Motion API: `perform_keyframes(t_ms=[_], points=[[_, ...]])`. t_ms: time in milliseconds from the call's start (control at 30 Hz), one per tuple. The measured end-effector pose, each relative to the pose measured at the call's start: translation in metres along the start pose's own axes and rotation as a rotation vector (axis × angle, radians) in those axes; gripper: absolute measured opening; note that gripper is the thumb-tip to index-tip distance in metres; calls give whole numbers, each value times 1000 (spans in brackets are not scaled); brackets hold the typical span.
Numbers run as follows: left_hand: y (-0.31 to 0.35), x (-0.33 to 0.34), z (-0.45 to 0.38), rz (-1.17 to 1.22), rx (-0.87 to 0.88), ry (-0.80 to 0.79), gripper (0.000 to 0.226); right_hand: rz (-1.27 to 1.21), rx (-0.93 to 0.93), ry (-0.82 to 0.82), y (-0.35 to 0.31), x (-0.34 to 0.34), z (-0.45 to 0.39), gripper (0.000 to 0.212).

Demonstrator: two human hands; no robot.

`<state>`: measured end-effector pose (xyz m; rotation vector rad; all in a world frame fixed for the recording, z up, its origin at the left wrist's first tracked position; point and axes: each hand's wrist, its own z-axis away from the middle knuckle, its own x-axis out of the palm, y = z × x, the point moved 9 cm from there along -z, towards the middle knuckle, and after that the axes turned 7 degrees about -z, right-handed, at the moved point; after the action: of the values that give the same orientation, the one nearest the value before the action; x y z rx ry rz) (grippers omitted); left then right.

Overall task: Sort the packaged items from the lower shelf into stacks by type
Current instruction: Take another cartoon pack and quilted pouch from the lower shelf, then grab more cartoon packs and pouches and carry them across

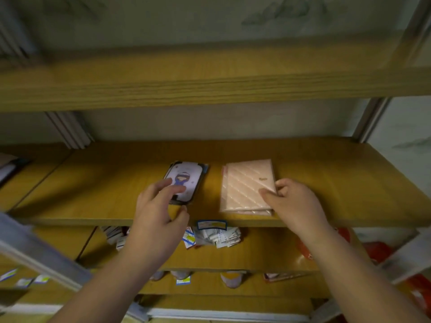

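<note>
Risk: pink stack (247, 186), pinched by right hand (294, 201), overhangs the shelf (326, 173) edge and may slide off; left hand (156, 207), fingers spread, touches the cartoon pack (186, 177).

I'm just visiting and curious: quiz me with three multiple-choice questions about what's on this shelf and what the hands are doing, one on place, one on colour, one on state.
1. Where does the cartoon-print package lie relative to the quilted stack?
A. to its left
B. on top
C. behind it

2. What colour is the quilted stack?
A. blue
B. pale pink
C. green

3. What is the right hand doing?
A. hanging free
B. gripping the stack's near right corner
C. holding a bottle

Answers: 1 A, the two lie apart on the wooden shelf, with the left hand fingering the cartoon package; 2 B, its wrapping looks pale pink; 3 B, thumb on top of the corner, fingers at its edge.
</note>
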<state>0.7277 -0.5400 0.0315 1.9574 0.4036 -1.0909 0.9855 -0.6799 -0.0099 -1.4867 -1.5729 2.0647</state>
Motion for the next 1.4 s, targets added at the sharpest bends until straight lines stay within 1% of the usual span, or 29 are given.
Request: perform_keyframes(t_ms=[100,167,233,300,400,600,700,800,933,1067,1200,1333,1400], points=[[1,-3,5,-2,-22,-10,38,212,-51,-41,-9,-1,1,43],[2,-2,8,1,-36,-44,37,348,-99,-15,-14,-7,4,54],[3,-4,11,-17,-39,-64,39,446,-131,5,-18,-11,9,60],[2,-7,12,-63,-30,-63,42,490,-158,-3,-21,-11,14,63],[-1,-12,10,-113,-16,-52,48,466,-230,4,-33,-10,20,65],[-1,-30,8,-291,59,2,57,307,-482,5,-85,4,42,45],[-7,-43,11,-327,66,15,59,235,-543,-19,-109,20,53,47],[-21,-60,17,-313,57,30,60,195,-582,-35,-132,37,64,44],[-54,-87,29,-267,35,65,62,178,-619,-104,-163,71,84,44],[-102,-124,46,-205,-4,109,65,186,-639,-115,-199,111,105,47],[-162,-170,73,-99,-50,170,61,187,-659,-145,-243,162,136,50],[-233,-221,102,-86,-89,163,59,183,-679,-189,-291,223,173,52],[-273,-250,114,-89,-106,193,58,181,-692,-212,-314,259,192,50]])
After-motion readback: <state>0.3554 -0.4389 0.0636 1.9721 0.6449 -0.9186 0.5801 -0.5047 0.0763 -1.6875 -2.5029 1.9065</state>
